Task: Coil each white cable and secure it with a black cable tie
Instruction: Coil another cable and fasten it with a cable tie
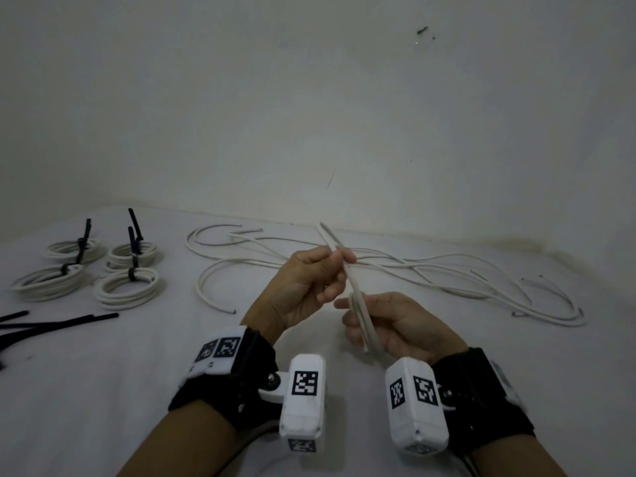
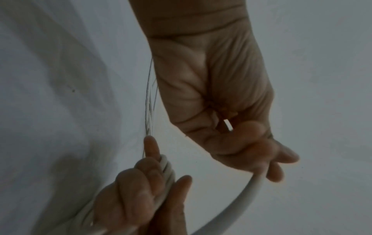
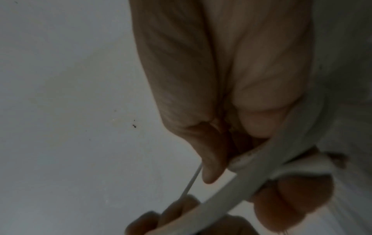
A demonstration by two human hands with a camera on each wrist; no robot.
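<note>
left hand [image 1: 303, 287]: up off the worktop [image 1: 103, 390], fingers curled round one strand of the white cable [image 1: 358, 297], pinching it near the top
right hand [image 1: 389, 325]: fingers wrapped round the bunched loops of the same cable, lower down, just beside the left hand
cable being coiled: held between both hands, seen edge-on, tilted, top end poking up past the left hand
loose cables [image 1: 395, 270]: tangled on the worktop behind the hands, by the wall
finished coils [image 1: 127, 290]: four on the far left, each with a black tie round it
spare ties [image 1: 51, 321]: black strips at the left edge, near the coils
</note>
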